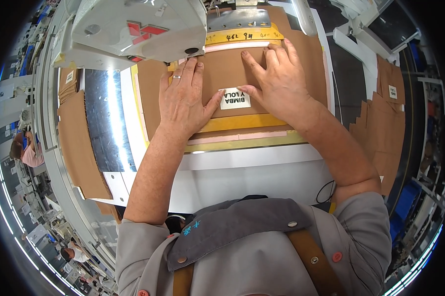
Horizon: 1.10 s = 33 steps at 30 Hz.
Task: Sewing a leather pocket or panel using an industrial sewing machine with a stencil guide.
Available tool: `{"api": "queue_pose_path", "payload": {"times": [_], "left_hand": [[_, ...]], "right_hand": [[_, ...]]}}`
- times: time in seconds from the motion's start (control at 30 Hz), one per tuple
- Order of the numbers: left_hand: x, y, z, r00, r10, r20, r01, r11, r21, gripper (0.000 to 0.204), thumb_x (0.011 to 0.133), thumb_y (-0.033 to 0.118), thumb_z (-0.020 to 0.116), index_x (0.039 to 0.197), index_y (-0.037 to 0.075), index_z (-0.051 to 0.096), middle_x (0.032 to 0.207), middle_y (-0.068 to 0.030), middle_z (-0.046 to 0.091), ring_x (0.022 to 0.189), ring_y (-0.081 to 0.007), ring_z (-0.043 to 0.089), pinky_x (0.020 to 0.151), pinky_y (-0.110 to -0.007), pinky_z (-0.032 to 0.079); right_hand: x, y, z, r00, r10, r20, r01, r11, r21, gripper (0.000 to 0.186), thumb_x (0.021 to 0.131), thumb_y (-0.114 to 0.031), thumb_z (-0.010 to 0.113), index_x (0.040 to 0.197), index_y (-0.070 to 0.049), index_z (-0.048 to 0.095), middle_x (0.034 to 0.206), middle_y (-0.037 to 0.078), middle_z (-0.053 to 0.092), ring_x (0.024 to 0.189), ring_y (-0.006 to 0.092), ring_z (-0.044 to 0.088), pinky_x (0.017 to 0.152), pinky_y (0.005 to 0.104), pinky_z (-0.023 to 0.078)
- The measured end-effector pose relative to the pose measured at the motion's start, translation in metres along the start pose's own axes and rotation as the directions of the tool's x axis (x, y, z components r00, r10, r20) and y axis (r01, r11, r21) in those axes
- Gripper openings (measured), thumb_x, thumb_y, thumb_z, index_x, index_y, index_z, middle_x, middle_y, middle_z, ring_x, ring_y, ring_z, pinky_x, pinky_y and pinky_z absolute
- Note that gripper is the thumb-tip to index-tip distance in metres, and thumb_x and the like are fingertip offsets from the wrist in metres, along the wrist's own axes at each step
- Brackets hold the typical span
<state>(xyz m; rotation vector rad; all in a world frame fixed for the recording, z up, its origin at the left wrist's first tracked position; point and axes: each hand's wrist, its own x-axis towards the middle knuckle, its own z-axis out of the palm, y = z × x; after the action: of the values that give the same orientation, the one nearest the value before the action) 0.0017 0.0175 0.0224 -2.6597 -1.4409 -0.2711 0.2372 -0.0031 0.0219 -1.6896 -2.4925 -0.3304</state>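
Note:
My left hand (185,98) lies flat on a brown fabric panel (217,69), its fingertips just under the white sewing machine head (133,34) at the upper left. My right hand (276,79) rests on the panel's right part with fingers spread, fingertips by a yellow strip (242,35) with handwriting along the top. A white printed label (235,103) lies between my thumbs, which touch or nearly touch it. A lower yellow strip (242,122) crosses the fabric below my hands. Neither hand grips anything visible.
Stacks of brown fabric pieces lie left (77,143) and right (385,133). A metal plate (111,118) sits left of the work frame. A white table edge (242,170) runs before my body. Two other people (29,153) (77,252) are at machines far left.

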Motion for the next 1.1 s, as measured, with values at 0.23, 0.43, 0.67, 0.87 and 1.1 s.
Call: {"api": "queue_pose_path", "payload": {"times": [0.23,0.43,0.67,0.87,1.1], "left_hand": [[-0.003,-0.010,0.001,1.000,-0.010,0.008,0.010,1.000,0.007,0.068,0.093,0.049,0.064,0.135,-0.004,0.059,0.142,-0.0181,0.056,0.136,-0.0313,0.051,0.113,-0.053,0.035],[-0.006,-0.013,-0.003,0.998,-0.050,0.043,0.046,0.996,0.075,0.071,0.093,0.051,0.064,0.137,-0.003,0.057,0.142,-0.0201,0.056,0.136,-0.0324,0.051,0.114,-0.053,0.034],[-0.008,-0.015,-0.007,0.997,-0.042,0.059,0.033,0.988,0.148,0.071,0.094,0.056,0.061,0.146,0.008,0.054,0.138,-0.0223,0.057,0.132,-0.0346,0.053,0.115,-0.053,0.032],[-0.011,-0.022,-0.007,0.994,-0.067,0.091,0.047,0.977,0.207,0.074,0.094,0.064,0.057,0.154,0.021,0.048,0.138,-0.0231,0.056,0.132,-0.0344,0.053,0.117,-0.055,0.028],[-0.008,-0.026,-0.010,0.992,-0.084,0.099,0.061,0.975,0.215,0.072,0.093,0.072,0.052,0.153,0.033,0.049,0.132,-0.0260,0.058,0.131,-0.0355,0.055,0.119,-0.056,0.025]], "right_hand": [[0.005,-0.003,0.004,0.997,-0.009,-0.073,0.013,0.999,0.050,0.069,0.086,-0.056,0.071,0.139,-0.012,0.063,0.112,0.016,0.062,0.123,0.0322,0.054,0.119,0.0555,0.030],[0.003,-0.009,0.005,0.999,-0.015,-0.047,0.017,1.000,0.025,0.072,0.091,-0.062,0.062,0.138,-0.007,0.062,0.121,0.016,0.062,0.132,0.0346,0.050,0.121,0.0554,0.026],[0.004,-0.017,0.007,0.998,-0.010,-0.055,0.015,0.996,0.091,0.066,0.094,-0.055,0.062,0.134,-0.003,0.063,0.136,0.016,0.060,0.135,0.0320,0.049,0.119,0.0568,0.028],[0.009,-0.019,0.005,0.998,-0.030,-0.052,0.035,0.995,0.094,0.063,0.096,-0.053,0.061,0.134,-0.003,0.063,0.137,0.013,0.061,0.135,0.0293,0.049,0.116,0.0567,0.032],[0.013,-0.025,0.006,0.998,-0.046,-0.053,0.052,0.991,0.123,0.062,0.097,-0.052,0.059,0.136,-0.003,0.062,0.138,0.011,0.059,0.136,0.0274,0.047,0.115,0.0559,0.033]]}}
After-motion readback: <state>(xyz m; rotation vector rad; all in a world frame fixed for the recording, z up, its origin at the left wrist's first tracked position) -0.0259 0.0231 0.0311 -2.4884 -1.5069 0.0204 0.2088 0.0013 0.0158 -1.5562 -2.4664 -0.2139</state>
